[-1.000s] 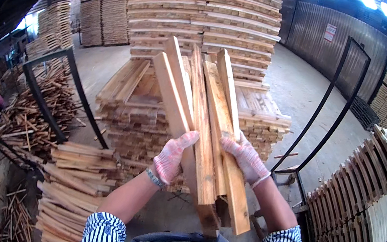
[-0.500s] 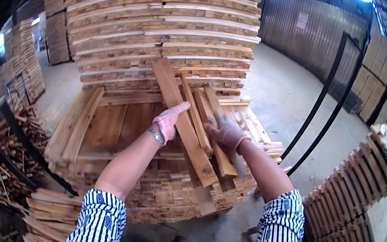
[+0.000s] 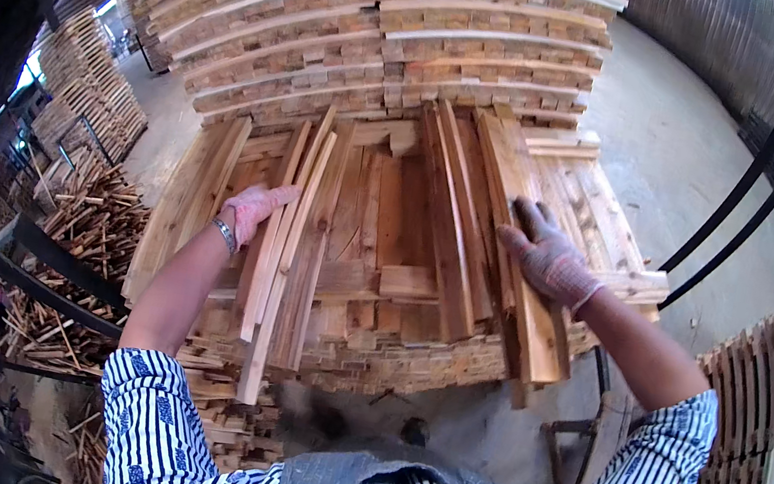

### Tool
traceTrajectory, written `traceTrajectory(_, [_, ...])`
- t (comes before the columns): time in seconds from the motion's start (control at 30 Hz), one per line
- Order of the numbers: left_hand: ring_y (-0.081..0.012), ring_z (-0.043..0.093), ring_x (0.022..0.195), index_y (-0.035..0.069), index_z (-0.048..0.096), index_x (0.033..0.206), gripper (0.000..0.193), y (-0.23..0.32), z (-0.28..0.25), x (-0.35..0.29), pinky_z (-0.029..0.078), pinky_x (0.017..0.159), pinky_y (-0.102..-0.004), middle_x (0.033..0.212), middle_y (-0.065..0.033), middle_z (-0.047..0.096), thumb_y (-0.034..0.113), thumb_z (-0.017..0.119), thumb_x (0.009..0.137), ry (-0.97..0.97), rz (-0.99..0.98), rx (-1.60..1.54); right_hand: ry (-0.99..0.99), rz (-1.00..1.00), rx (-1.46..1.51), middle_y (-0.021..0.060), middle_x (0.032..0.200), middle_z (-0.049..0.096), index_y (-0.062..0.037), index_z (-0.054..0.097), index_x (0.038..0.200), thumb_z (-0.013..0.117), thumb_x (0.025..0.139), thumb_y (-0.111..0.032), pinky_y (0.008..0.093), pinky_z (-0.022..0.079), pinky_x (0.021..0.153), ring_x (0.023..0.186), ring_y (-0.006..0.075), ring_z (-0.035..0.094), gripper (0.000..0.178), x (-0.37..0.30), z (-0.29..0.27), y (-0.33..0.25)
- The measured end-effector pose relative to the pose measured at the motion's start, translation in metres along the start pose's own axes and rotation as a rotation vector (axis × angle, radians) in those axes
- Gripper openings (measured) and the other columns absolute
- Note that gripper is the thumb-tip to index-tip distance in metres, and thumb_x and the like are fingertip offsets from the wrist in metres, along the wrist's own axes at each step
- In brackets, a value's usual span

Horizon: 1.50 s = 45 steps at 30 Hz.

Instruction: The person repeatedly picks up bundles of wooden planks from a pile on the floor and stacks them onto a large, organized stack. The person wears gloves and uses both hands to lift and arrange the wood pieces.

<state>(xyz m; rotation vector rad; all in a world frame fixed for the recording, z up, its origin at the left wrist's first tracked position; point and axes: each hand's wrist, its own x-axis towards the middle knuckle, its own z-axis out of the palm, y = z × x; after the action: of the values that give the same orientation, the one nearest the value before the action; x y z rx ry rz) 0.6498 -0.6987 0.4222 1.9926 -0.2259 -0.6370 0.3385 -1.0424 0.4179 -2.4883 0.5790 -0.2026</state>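
Note:
My left hand (image 3: pixel 255 211), in a pale pink glove, is closed around narrow wooden strips (image 3: pixel 283 261) at the left of the stack. Its fingers reach across their top edges. My right hand (image 3: pixel 555 269), also gloved, lies on wooden boards (image 3: pixel 527 315) near the stack's right side, fingers apart. Between my hands, a pair of long boards (image 3: pixel 451 222) leans at a slant over the layer below. The boards beneath both hands overhang the near edge of the low wood stack (image 3: pixel 389 354). What lies under my right palm is hidden.
A tall wall of stacked wood (image 3: pixel 400 31) rises right behind the low stack. Black metal rails (image 3: pixel 763 170) stand at the right, another black bar (image 3: pixel 60 261) at the left. A heap of scrap sticks (image 3: pixel 86 225) lies left, and a curved-looking wood stack (image 3: pixel 771 374) stands right.
My hands have moved apart, the left one leftward with wooden strips, the right one rightward over boards. The slanted board my left hand held has left that hand. The view has tilted down.

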Motion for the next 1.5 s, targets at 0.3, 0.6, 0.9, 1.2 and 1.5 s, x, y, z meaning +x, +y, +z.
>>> traceTrajectory(0.3, [-0.0285, 0.051, 0.131, -0.008, 0.018, 0.153, 0.106, -0.025, -0.017, 0.020, 0.041, 0.109, -0.0366, 0.146, -0.0246, 0.046, 0.035, 0.081, 0.080, -0.111, 0.111, -0.111, 0.106, -0.283, -0.274, 0.0262, 0.156, 0.031, -0.0099, 0.032, 0.153, 0.051, 0.097, -0.056, 0.0434, 0.041, 0.111, 0.135, 0.0418, 0.046, 0.075, 0.010, -0.019, -0.104])
traceTrajectory(0.6, [-0.0320, 0.051, 0.131, -0.005, 0.014, 0.154, 0.097, 0.013, -0.071, -0.016, 0.043, 0.107, -0.0374, 0.141, -0.0299, 0.049, 0.034, 0.072, 0.086, 0.126, 0.062, 0.618, -0.165, -0.028, 0.057, 0.0279, 0.146, 0.046, -0.0026, 0.025, 0.153, 0.055, 0.096, -0.051, 0.0421, 0.041, 0.110, 0.134, 0.0392, 0.047, 0.080, 0.058, 0.117, -0.218])
traceTrajectory(0.9, [-0.0411, 0.012, 0.151, 0.011, 0.015, 0.157, 0.091, -0.015, -0.058, -0.008, 0.021, 0.120, -0.0513, 0.162, -0.0253, 0.012, 0.040, 0.063, 0.086, 0.217, 0.254, 1.277, -0.060, 0.028, 0.114, 0.0285, 0.126, 0.061, -0.0070, 0.033, 0.147, 0.057, 0.094, -0.039, 0.0455, 0.047, 0.101, 0.118, 0.0431, 0.060, 0.066, 0.111, 0.170, -0.210])
traceTrajectory(1.2, [-0.0414, 0.020, 0.149, 0.011, 0.017, 0.157, 0.098, -0.040, -0.081, 0.019, 0.019, 0.122, -0.0477, 0.161, -0.0248, 0.022, 0.040, 0.069, 0.080, 0.233, 0.191, 1.048, -0.170, 0.122, 0.230, 0.0281, 0.119, 0.064, -0.0034, 0.024, 0.151, 0.077, 0.074, -0.038, 0.0441, 0.052, 0.093, 0.111, 0.0391, 0.064, 0.100, 0.096, 0.208, -0.242])
traceTrajectory(1.5, [-0.0323, 0.028, 0.148, 0.006, 0.029, 0.155, 0.075, -0.041, -0.164, 0.017, 0.026, 0.119, -0.0447, 0.156, -0.0242, 0.034, 0.050, 0.048, 0.098, -0.099, 0.261, 0.785, -0.044, -0.143, 0.298, 0.0285, 0.117, 0.065, 0.0005, 0.013, 0.155, 0.069, 0.085, -0.040, 0.0439, 0.052, 0.090, 0.108, 0.0402, 0.065, 0.098, 0.109, 0.169, -0.273])
